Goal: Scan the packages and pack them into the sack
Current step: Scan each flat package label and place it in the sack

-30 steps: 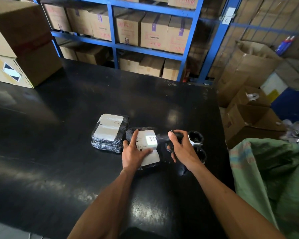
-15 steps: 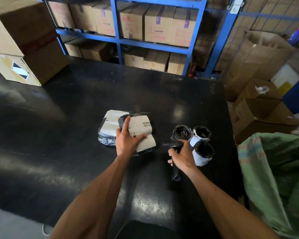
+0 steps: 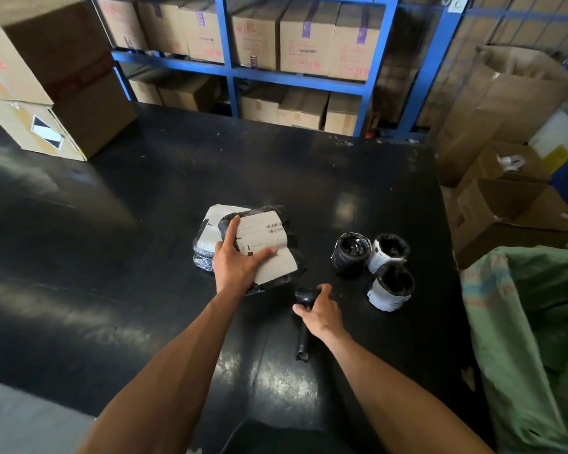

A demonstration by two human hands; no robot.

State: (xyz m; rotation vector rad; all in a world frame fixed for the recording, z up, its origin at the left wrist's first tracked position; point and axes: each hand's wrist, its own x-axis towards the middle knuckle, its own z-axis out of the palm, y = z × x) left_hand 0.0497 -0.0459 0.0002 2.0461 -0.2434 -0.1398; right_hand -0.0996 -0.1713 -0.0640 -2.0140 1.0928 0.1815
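Left hand [image 3: 238, 262] is down on the top flat package [image 3: 269, 247], thumb along its near label edge, forefinger stretched up the left side, grip pinching the parcel. The barcode on its label shows, but the print is too small to read. A second flat package [image 3: 210, 231] lies underneath, mostly covered; only its left end and a strip of pale label stick out. That makes two flat ones, stacked in the middle of the black tabletop [image 3: 145, 240].

Right hand [image 3: 320, 311] has its grip curled round the black scanner [image 3: 304, 322] just in front of the stack. The scanner's head is half hidden under the fingers, and the handle pokes out toward the camera, dark against the dark surface. Whether it is lifted or resting there, hard to say.

To the right, three round packages [image 3: 373, 257] in black wrap stand close together, two with white labels and the left one all black; what is inside cannot be made out.

The green sack [image 3: 522, 322] sits open off the tabletop's right edge, cut off by the frame, its interior in shadow.

Two cardboard boxes [image 3: 46, 77] are stacked at the far left corner, the top one cropped. Blue shelving [image 3: 230, 73] behind holds rows of cartons, their markings blurred.
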